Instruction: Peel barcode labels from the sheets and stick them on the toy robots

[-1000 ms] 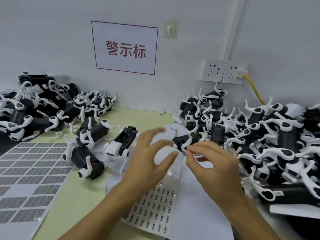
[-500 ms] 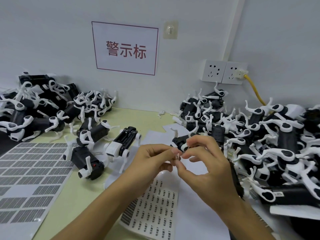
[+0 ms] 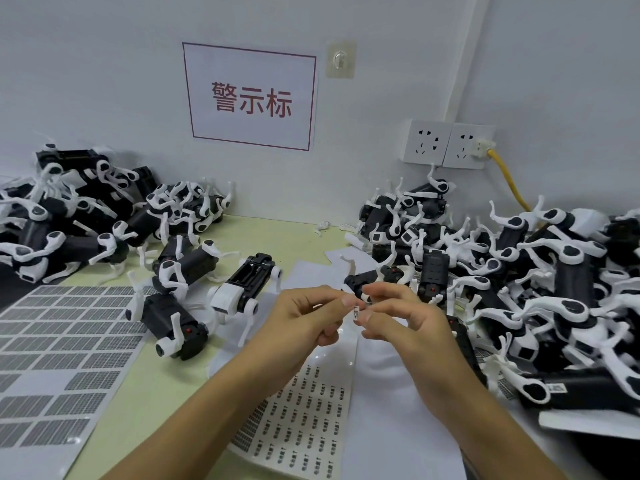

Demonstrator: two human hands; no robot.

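Head view: a tiny white barcode label (image 3: 355,312), dark print on it, sits between the two hands above the label sheet (image 3: 301,424). The left hand (image 3: 304,318) and right hand (image 3: 403,320) each pinch it with curled fingertips, toy robots (image 3: 374,282) just beyond them

The small barcode label (image 3: 355,312) pinched between the fingers (image 3: 348,301) looks like thin white paper with dark print. Just below the fingers, the label sheet (image 3: 301,420) has a glossy, slightly curled backing. Left of the fingers, the toy robots (image 3: 180,271) are smooth plastic, matt black bodies with white legs. The table (image 3: 152,393) beneath is a matt, pale yellow-green surface.
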